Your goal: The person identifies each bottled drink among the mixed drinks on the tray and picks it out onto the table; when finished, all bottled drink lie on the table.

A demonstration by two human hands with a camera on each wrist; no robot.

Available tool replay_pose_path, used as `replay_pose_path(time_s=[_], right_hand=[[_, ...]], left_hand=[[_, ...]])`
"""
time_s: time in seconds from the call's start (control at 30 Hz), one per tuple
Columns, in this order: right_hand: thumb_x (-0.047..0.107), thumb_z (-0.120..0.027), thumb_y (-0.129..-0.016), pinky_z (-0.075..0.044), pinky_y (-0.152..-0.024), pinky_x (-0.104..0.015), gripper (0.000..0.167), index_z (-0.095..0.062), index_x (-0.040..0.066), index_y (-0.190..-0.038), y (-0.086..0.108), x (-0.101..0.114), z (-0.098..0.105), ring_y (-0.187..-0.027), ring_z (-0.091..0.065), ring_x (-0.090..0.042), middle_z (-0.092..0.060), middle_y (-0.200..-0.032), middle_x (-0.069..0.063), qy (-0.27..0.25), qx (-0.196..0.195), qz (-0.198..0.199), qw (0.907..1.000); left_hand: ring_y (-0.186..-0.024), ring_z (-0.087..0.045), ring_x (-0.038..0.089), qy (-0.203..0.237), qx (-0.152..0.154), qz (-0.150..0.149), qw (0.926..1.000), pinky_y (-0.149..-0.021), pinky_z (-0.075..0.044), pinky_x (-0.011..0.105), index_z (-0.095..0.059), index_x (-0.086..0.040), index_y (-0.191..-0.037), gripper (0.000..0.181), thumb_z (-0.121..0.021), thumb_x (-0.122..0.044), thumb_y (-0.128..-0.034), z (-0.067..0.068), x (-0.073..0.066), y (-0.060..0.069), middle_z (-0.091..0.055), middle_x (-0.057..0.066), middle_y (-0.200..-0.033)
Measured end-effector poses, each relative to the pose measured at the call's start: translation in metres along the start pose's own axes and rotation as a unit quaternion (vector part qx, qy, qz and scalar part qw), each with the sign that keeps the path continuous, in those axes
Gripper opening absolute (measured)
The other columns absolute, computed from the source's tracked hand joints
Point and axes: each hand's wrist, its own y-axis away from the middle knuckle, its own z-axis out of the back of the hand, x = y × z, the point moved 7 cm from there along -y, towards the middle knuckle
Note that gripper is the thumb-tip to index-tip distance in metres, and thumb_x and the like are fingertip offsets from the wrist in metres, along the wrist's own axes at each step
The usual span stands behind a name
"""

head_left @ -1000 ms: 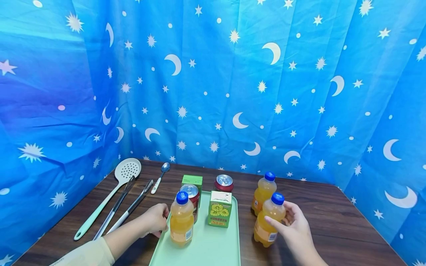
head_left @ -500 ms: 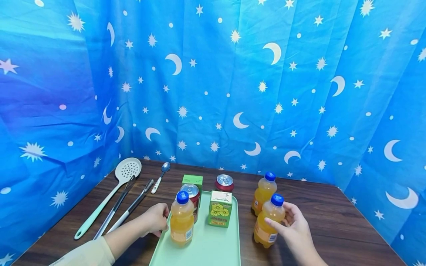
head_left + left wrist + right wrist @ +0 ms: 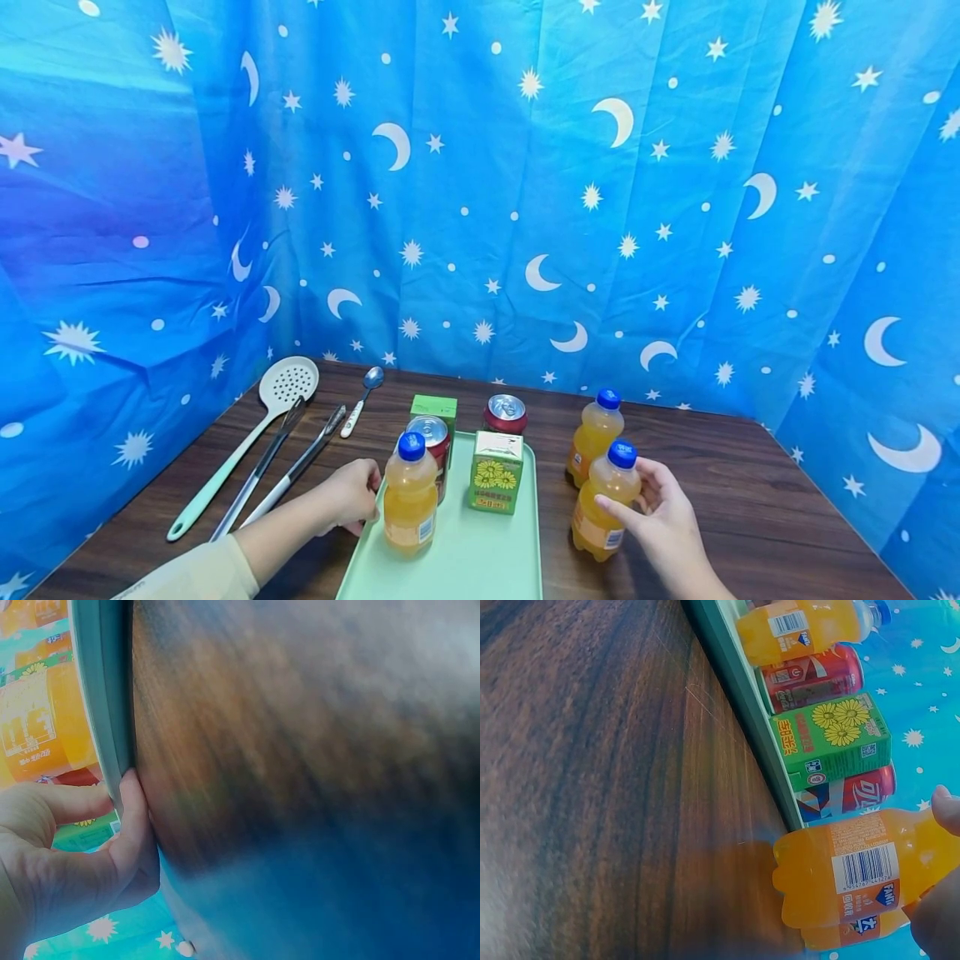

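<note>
The right hand (image 3: 667, 521) has shifted very slightly since the earlier head pictures: the bottle of orange drink (image 3: 596, 517) it holds now sits a touch lower and farther left in the head view, its blue cap a little nearer the near edge. The thumb lies on the near side of that bottle and the fingers are curled behind it, so the grip is partly closed around its upper body; the bottle stands nearly upright, right of the green tray (image 3: 480, 567), and whether its base touches the table (image 3: 750, 500) cannot be told. The left hand (image 3: 351, 497) has stayed where it was, thumb and fingers closed in a pinch on the tray's left rim, as the left wrist view shows. The rest looks unchanged. On the tray, a second orange bottle (image 3: 410, 504) stands near the left hand, a red can (image 3: 441, 467) just behind it, and a carton with yellow flowers (image 3: 496, 473) stands to their right. Behind these show a green box (image 3: 435, 406) and another can (image 3: 506, 411). A third orange bottle (image 3: 597, 435) is upright on the table just behind the held one. A slotted spoon (image 3: 288, 383), tongs (image 3: 294, 469) and a small spoon (image 3: 363, 407) lie left of the tray.
</note>
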Motion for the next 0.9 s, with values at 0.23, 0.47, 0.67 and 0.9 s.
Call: replay_pose_path(time_s=[0.23, 0.47, 0.67, 0.9], right_hand=[[0.028, -0.079, -0.074, -0.034, -0.102, -0.035, 0.073, -0.038, 0.003, -0.129, -0.0001, -0.0008, 0.0004, -0.122, -0.045, -0.024, -0.049, -0.130, -0.013, 0.006, -0.001, 0.000, 1.0000], [0.034, -0.080, -0.072, -0.036, -0.100, -0.034, 0.077, -0.038, 0.003, -0.129, 0.0001, -0.0002, 0.0009, -0.122, -0.045, -0.026, -0.049, -0.131, -0.014, 0.019, -0.004, -0.001, 0.9998], [0.034, -0.079, -0.073, -0.038, -0.099, -0.035, 0.078, -0.038, 0.003, -0.131, 0.0017, -0.0002, 0.0016, -0.123, -0.045, -0.027, -0.047, -0.133, -0.014, 0.025, -0.004, -0.005, 0.9997], [0.031, -0.081, -0.072, -0.040, -0.096, -0.024, 0.078, -0.038, 0.004, -0.132, 0.0030, 0.0014, 0.0030, -0.122, -0.046, -0.025, -0.046, -0.133, -0.012, 0.033, -0.006, 0.003, 0.9994]], left_hand=[[-0.060, -0.054, 0.022, 0.006, -0.001, 0.000, 1.0000, -0.045, -0.053, 0.034, -0.043, -0.002, -0.082, 0.030, -0.058, 0.020, -0.0675, 0.0009, -0.0003, 0.0007, -0.044, 0.012, -0.075], [-0.060, -0.054, 0.022, 0.005, -0.001, -0.001, 1.0000, -0.045, -0.053, 0.034, -0.044, -0.002, -0.084, 0.031, -0.059, 0.020, -0.0675, 0.0011, 0.0001, 0.0011, -0.044, 0.012, -0.075], [-0.062, -0.054, 0.022, 0.009, 0.002, -0.005, 1.0000, -0.046, -0.053, 0.034, -0.044, -0.001, -0.084, 0.030, -0.059, 0.020, -0.0686, -0.0011, -0.0003, 0.0010, -0.044, 0.012, -0.075], [-0.059, -0.053, 0.021, 0.001, -0.004, -0.003, 1.0000, -0.044, -0.052, 0.034, -0.044, -0.001, -0.084, 0.029, -0.057, 0.020, -0.0690, 0.0006, 0.0000, 0.0006, -0.043, 0.011, -0.074]])
